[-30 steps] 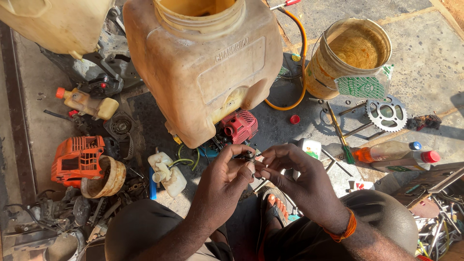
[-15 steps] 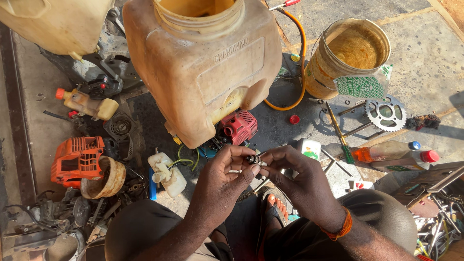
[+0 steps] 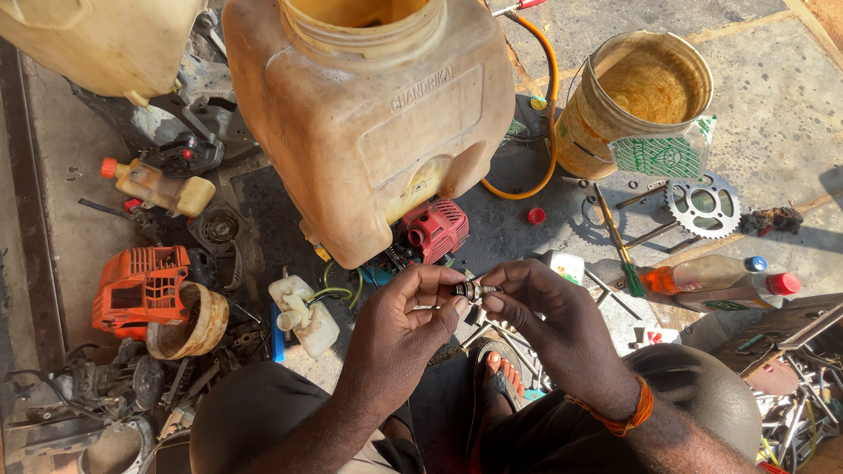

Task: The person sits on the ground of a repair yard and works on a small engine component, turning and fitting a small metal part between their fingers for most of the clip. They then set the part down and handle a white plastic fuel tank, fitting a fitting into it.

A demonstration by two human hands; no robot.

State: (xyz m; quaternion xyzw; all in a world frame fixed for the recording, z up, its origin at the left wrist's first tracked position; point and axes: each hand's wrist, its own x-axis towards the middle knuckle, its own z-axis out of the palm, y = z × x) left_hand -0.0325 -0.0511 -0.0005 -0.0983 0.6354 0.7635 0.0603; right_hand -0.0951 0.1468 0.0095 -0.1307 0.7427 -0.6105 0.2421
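Hands meet just below the middle of the view, forearms rising from six o'clock over bent knees. The left hand (image 3: 406,318) curls its fingers inward and pinches one end of a small metal part (image 3: 472,290) between thumb and forefinger; the right hand (image 3: 549,323), with an orange band (image 3: 625,414) at its wrist, grips the other end with its fingertips. The part lies level between them, above a sandalled foot (image 3: 496,373).

At twelve o'clock from the hands stands a large yellowed plastic tank (image 3: 369,114), with a small red engine (image 3: 435,228) tucked at its base. At two o'clock sits a rusty bucket (image 3: 637,105), with a toothed sprocket (image 3: 702,204) beside it. At three o'clock two bottles (image 3: 716,279) lie on their sides. At nine o'clock are an orange engine cover (image 3: 140,290) and a small white tank (image 3: 303,316). Loose tools lie scattered on the stone floor (image 3: 773,114).
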